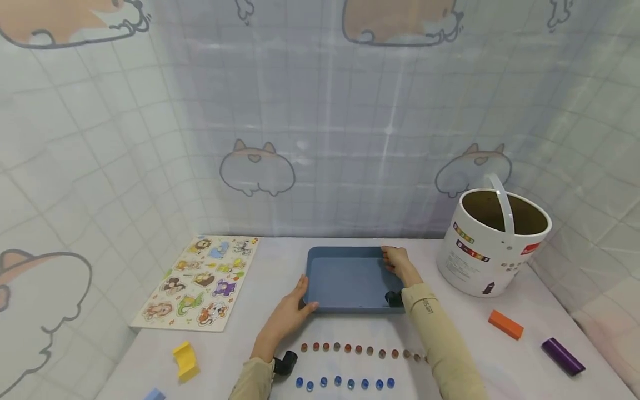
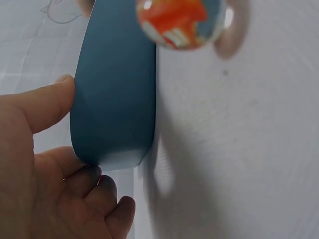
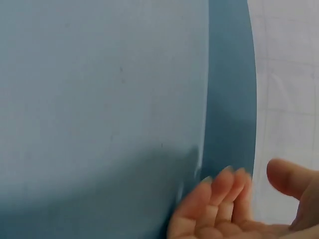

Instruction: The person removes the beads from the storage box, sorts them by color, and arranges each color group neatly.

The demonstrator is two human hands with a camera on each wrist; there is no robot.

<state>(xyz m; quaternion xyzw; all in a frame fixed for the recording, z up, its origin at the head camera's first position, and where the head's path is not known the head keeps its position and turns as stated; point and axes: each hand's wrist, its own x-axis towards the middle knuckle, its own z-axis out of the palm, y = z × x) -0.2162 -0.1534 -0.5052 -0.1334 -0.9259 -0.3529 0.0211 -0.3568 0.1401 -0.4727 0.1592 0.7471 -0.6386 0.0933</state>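
A shallow blue-grey tray (image 1: pixel 350 280) lies flat at the back middle of the table. Its front left corner is held by my left hand (image 1: pixel 286 321); in the left wrist view the thumb (image 2: pixel 57 99) presses the rim, while the other fingers bend beside the outer side. At the back right corner is my right hand (image 1: pixel 397 264). Its curled fingers (image 3: pixel 224 199) lie over the tray's corner in the right wrist view, with the thumb apart beyond the rim. An orange-and-white marble (image 2: pixel 179 20) appears close up in the left wrist view.
Reddish-brown marbles (image 1: pixel 348 348) and blue marbles (image 1: pixel 351 384) form two rows in front. An animal puzzle board (image 1: pixel 200 283) and yellow block (image 1: pixel 186 361) lie left. Right are a white bucket (image 1: pixel 470 261), orange block (image 1: pixel 506 325) and purple block (image 1: pixel 563 356). Curtains surround the table.
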